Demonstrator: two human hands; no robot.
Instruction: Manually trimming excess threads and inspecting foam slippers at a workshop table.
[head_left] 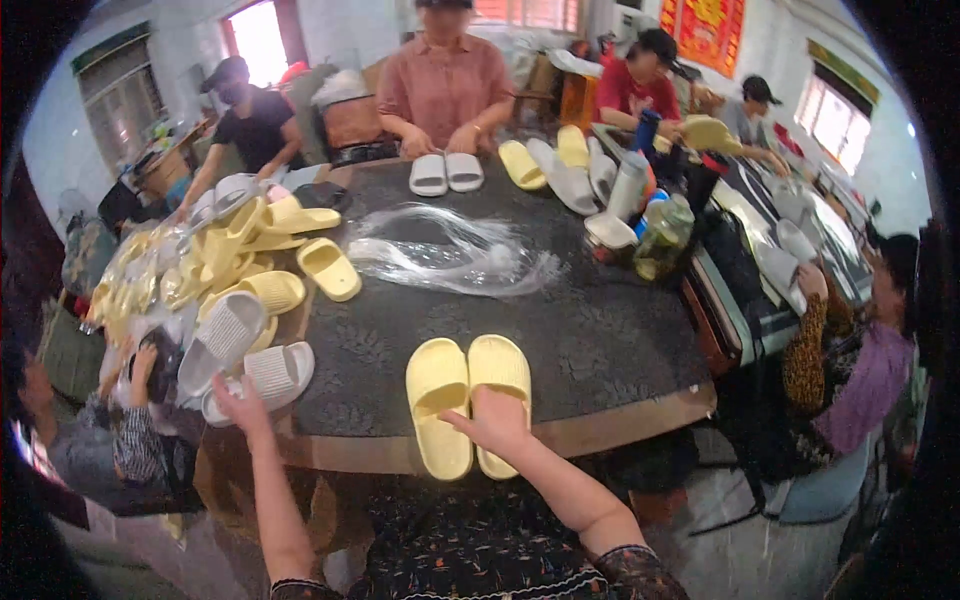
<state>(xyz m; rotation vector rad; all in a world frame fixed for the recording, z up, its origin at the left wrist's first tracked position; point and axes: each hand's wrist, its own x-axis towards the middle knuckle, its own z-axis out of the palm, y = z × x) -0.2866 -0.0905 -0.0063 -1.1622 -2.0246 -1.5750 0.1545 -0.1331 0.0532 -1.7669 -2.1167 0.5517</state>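
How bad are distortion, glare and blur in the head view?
Head view: strong fisheye, black corners, table edge bowed. Windows blown out; clear plastic bags catch glare. Yellow slippers at centre fairly sharp; left hand soft, rim smeared.

A small workshop where slippers are sorted and packed by hand — several people sit round a dark table [590, 340] with a heap of yellow and white slippers [215, 270] at one side, a loose pile of clear plastic bags [450, 250] in the middle, and a second worktable [760, 250] beyond — bare walls, barred windows.
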